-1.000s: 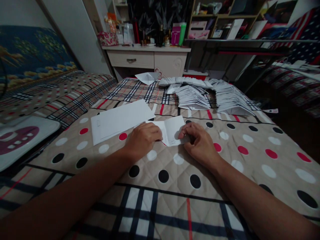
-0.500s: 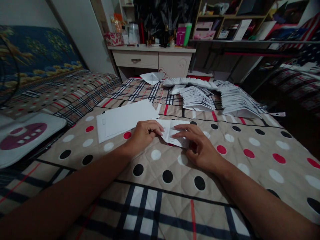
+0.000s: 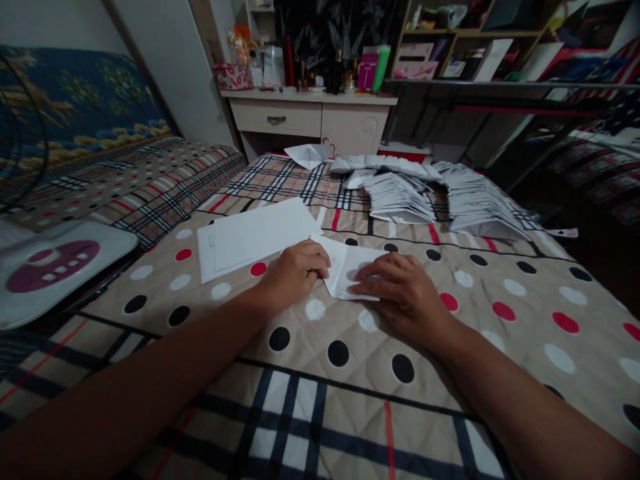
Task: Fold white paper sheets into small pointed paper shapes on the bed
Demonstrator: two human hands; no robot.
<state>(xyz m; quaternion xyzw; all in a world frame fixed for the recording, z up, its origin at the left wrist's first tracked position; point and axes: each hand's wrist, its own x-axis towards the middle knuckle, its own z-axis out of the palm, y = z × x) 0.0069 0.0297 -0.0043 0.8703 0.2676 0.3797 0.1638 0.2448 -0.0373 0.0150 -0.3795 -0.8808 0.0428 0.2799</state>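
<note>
A creased white sheet of paper lies on the bed in front of me, with a fold line running across its middle. My left hand is closed, pinching the sheet's left edge between thumb and fingers. Over the right half bends my right hand, its fingers together on the paper and its thumb mostly hidden beneath. Just beyond my left hand are flat white sheets, overlapping one another. Farther off stand rows of folded white papers, packed tightly side by side.
A polka-dot and plaid quilt covers the bed. At left rests a white item with a purple oval. One loose folded paper lies at the far edge, before a white dresser. Another folded row is at right.
My right hand's fingers have drawn closer together and lowered onto the paper's right half. My left hand keeps its hold at the left edge. The view has shifted slightly.
</note>
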